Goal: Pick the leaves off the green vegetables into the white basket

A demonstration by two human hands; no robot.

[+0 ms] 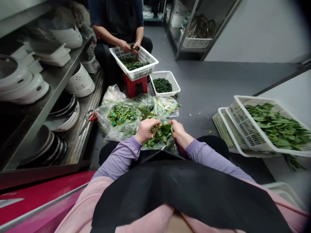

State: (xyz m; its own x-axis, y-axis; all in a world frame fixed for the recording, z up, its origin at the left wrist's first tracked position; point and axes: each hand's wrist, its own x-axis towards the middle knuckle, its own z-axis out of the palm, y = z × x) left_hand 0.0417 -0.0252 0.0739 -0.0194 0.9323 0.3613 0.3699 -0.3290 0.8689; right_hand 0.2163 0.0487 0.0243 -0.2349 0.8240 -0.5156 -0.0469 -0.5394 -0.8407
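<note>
My left hand point(147, 130) is closed round a small bunch of leafy greens point(145, 111), whose leaves stick out past the fingers. The fingers of my right hand point(179, 132) pinch the edge of a green leaf point(166, 128) between the two hands. Below them lies a heap of loose leafy greens point(155, 139) close to my lap. Just beyond my left hand, an opened clear plastic bag point(107, 132) holds green stems point(121, 114) with small blue-green bits among them.
Across from me a person's hands point(131, 47) work over a white basket point(136, 74) on a red stool point(138, 86). Dark green peppers fill another basket point(178, 86) on the floor. Stacked baskets of leaves point(252, 137) stand right. Red-handled scissors point(87, 121) rest on the left shelf point(80, 142).
</note>
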